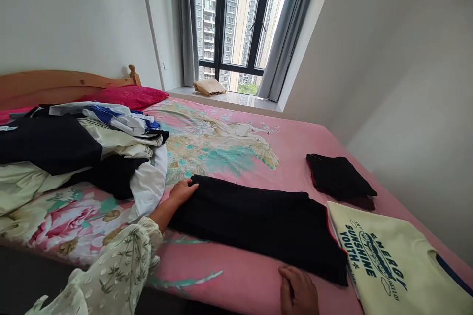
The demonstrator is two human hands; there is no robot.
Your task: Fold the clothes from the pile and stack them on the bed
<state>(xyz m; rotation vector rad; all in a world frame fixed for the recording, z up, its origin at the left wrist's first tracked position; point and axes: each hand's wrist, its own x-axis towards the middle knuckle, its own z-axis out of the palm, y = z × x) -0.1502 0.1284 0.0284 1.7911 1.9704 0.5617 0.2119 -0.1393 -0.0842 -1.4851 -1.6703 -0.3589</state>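
Observation:
A black garment [254, 216], folded into a long flat strip with red trim at its right end, lies across the front of the bed. My left hand [182, 192] is at its far left corner, thumb and fingers closed on the edge cloth. Close to the garment's near edge, my right hand [298, 289] rests low over the pink sheet with its fingers curled in. No cloth shows in that hand, and its fingertips are partly hidden. To the right, touching or just under the trimmed end, lies a folded pale yellow printed T-shirt [391, 256].
Behind the T-shirt sits a folded black piece of clothing [338, 176]. A heap of loose clothes [74, 145] covers the left side of the patterned bed sheet [291, 133]. Beyond are a red pillow [125, 96], a wooden headboard [55, 84] and a beige bundle [209, 87] on the windowsill.

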